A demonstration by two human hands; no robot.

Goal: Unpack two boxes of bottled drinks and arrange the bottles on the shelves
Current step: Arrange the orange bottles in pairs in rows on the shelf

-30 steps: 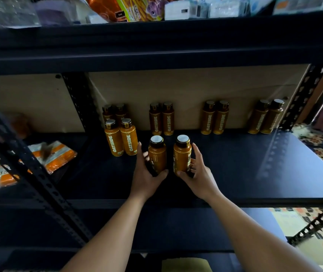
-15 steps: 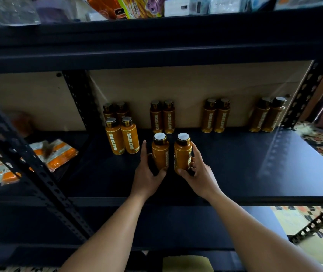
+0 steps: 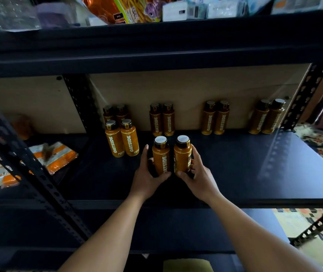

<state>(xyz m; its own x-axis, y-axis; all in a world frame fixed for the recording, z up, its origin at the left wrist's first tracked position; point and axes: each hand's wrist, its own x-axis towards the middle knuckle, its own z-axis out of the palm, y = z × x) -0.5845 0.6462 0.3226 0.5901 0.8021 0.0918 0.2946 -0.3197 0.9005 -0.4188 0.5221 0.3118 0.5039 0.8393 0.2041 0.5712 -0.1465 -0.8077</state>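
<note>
Two orange Oatside bottles with dark caps stand side by side on the dark middle shelf point(image 3: 235, 173). My left hand point(image 3: 147, 175) grips the left bottle point(image 3: 161, 157) and my right hand point(image 3: 198, 175) grips the right bottle point(image 3: 182, 155), thumbs at their bases. Behind them a pair of bottles point(image 3: 162, 119) stands against the back panel. More pairs stand at the back right point(image 3: 215, 118) and far right point(image 3: 266, 116). A group of several bottles point(image 3: 121, 134) is at the left, in two rows.
A black perforated upright point(image 3: 78, 101) rises left of the bottles, another point(image 3: 19, 163) slants nearer me. Orange-and-white packets point(image 3: 54, 158) lie on the left shelf. The shelf above point(image 3: 156, 42) carries snack bags and boxes. A lower shelf point(image 3: 176, 228) and patterned floor point(image 3: 314, 222) lie below.
Both hands have slid the two bottles a little farther back on the shelf, towards the pair at the rear. The left bottle's label now faces me.
</note>
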